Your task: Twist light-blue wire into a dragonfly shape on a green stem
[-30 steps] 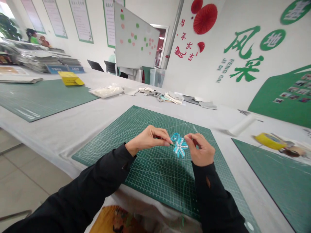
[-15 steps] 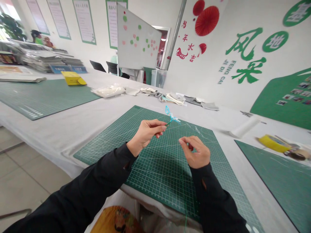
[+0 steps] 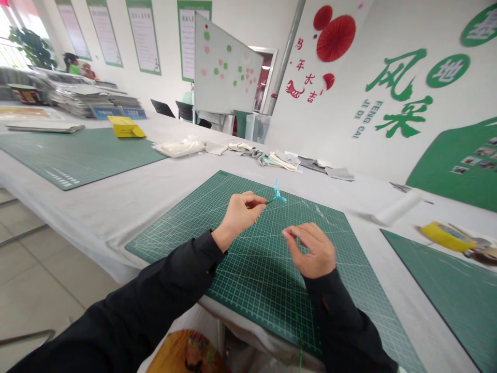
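Note:
My left hand (image 3: 245, 213) pinches the thin green stem of a small blue-and-white ornament (image 3: 278, 196) between thumb and fingertips. The ornament points away to the right, with slim curved parts spreading from its stem. Lower and to the right, my right hand (image 3: 310, 248) is closed in a pinch, thumb against forefinger, apart from the ornament. A fine green thread (image 3: 300, 339) hangs below this hand past the table edge; its run up to the fingertips is too thin to follow. Both hands are above a green gridded cutting mat (image 3: 256, 280).
More cutting mats lie at left (image 3: 77, 155) and right (image 3: 438, 280). Beyond the middle mat are a plastic bag (image 3: 180, 147) and fabric scraps (image 3: 283, 159). A yellow box (image 3: 126, 127) sits at left, a yellow tape roll (image 3: 446, 236) at right. Another person (image 3: 72, 65) is far back left.
The ornament has turned in my left hand, so its blue loop now shows nearly edge-on. My right hand has shifted slightly, still pinching. The whole view has moved a little.

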A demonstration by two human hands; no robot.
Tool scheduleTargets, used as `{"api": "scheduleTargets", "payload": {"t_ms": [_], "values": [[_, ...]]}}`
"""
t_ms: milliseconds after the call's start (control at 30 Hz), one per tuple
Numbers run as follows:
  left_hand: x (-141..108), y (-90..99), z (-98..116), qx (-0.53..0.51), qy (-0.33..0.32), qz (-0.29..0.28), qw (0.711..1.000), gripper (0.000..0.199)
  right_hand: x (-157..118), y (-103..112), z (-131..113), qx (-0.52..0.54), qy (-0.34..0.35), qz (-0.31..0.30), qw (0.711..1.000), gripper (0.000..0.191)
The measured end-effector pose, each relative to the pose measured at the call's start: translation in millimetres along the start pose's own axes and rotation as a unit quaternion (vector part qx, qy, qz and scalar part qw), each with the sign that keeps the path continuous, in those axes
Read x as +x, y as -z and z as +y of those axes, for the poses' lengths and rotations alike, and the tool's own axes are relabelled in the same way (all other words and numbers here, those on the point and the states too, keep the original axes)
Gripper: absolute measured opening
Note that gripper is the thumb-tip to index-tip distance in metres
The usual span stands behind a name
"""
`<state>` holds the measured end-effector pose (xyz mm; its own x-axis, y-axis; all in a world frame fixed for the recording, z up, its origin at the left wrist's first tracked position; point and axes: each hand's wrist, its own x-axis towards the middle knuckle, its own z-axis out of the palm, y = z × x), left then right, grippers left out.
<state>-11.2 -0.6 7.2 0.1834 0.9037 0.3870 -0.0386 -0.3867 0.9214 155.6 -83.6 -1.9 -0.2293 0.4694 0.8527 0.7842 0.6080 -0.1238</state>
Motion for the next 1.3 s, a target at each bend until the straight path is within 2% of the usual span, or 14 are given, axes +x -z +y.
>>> {"api": "scheduleTargets", "payload": {"t_ms": [133, 233, 567, 767, 900, 967, 1067, 1167, 1300], "values": [[-3.3, -0.5, 0.7, 0.122, -0.088, 0.019, 0.988, 0.012, 1.0, 1.7, -2.0, -0.003, 0.010, -0.005, 1.000, 0.011], [-5.2, -1.5, 2.4, 0.140, -0.098, 0.025, 0.985, 0.013, 1.2, 2.8, -2.6, 0.001, 0.008, -0.014, 1.000, 0.011], [-2.3, -2.7, -3.4, 0.042, -0.035, 0.005, 0.998, 0.013, -1.0, -0.2, -0.7, 0.015, 0.007, -0.047, 0.999, 0.008], [-1.4, -2.3, 0.2, -0.077, 0.075, -0.011, 0.994, 0.014, -3.2, -0.5, 2.1, -0.001, 0.004, -0.055, 0.998, 0.008], [0.0, -1.9, -0.6, -0.088, 0.099, -0.014, 0.991, 0.014, -2.9, -0.6, 1.9, -0.013, 0.002, -0.051, 0.999, 0.009], [-0.1, -1.5, -1.5, -0.047, 0.074, -0.013, 0.996, 0.013, -2.3, -0.5, 0.4, -0.015, 0.003, -0.049, 0.999, 0.008], [-2.6, -0.4, -2.0, 0.109, -0.038, -0.010, 0.993, 0.011, -1.6, -0.1, -3.0, -0.023, 0.016, -0.052, 0.998, 0.008], [-7.6, 0.2, -1.6, 0.291, -0.145, -0.037, 0.945, 0.018, -1.1, 1.0, -5.5, -0.034, 0.036, -0.051, 0.997, 0.008], [-13.3, -0.3, -1.0, 0.456, -0.197, -0.103, 0.862, 0.026, 0.3, 3.4, -3.8, -0.078, 0.068, -0.038, 0.994, 0.008]]}}
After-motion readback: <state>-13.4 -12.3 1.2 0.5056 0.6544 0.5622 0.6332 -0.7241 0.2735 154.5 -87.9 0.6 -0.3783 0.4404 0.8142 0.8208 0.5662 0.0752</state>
